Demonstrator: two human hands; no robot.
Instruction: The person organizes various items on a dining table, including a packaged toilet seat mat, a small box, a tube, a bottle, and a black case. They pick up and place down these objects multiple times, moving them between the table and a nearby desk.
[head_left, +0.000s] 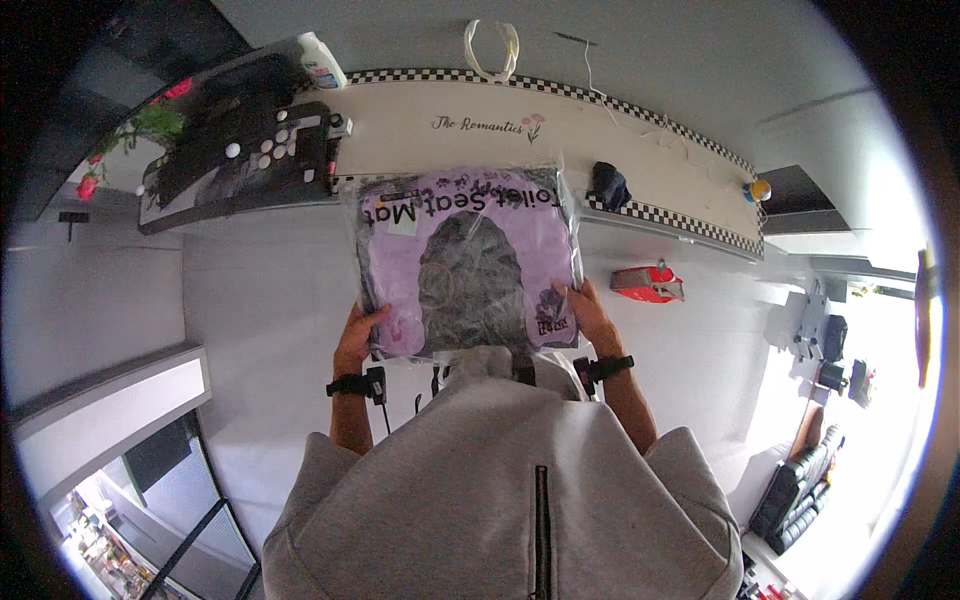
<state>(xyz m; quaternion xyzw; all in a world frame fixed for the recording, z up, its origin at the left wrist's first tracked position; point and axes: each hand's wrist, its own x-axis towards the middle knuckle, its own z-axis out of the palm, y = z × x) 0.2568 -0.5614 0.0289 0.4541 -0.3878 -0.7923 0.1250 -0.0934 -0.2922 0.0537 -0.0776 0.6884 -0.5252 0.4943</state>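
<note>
A toilet seat mat in a clear plastic package, purple and dark grey with printed lettering upside down to me, is held up in front of my body. My left hand grips its lower left edge, thumb on the front. On the opposite side, my right hand grips the lower right edge, thumb also on the front. Both wrists wear black straps with small devices. Behind the package's upper part runs a long cream mat with a checkered border, bearing script lettering and a flower print.
On the surface ahead are a black button controller, a white bottle, a coiled white cable, a dark cloth-like item and a small yellow-and-blue object. A red bag is at right; a black sofa stands farther off.
</note>
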